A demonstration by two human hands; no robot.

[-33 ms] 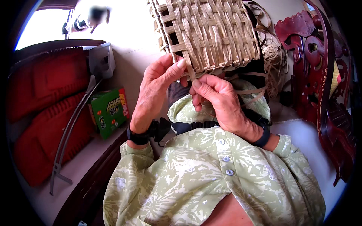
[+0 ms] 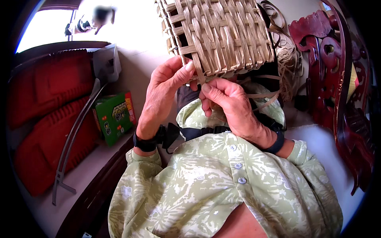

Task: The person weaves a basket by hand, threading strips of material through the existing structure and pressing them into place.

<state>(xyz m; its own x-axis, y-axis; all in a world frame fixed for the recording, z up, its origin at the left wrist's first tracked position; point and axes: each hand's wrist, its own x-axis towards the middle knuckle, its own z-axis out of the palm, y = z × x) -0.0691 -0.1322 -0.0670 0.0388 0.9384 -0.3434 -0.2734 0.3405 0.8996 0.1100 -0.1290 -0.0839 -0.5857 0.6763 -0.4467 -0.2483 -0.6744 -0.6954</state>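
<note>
Basket (image 2: 226,35) sits in front of the person, just past the lap, near edge toward the belly, probably so both hands reach the corner without stretching. Left hand (image 2: 168,79) pinches that corner, thumb on the near face, fingers curled round the side rim; reads as the anchor, so the weave doesn't shift. Right hand (image 2: 230,95) has thumb and forefinger closed on the lower end of a flat strip (image 2: 198,67) at the bottom edge, other fingers curled under. Likely a fingertip pinch for fine control; can't tell how hard it's pulling. Hands just beside each other, strip between. Loose strips (image 2: 264,95) trail right of the right hand, and a tangled pile (image 2: 289,63) lies beyond, right of the basket, presumably there for easy reach. Green box (image 2: 115,117) is off left, well apart from the work
</note>
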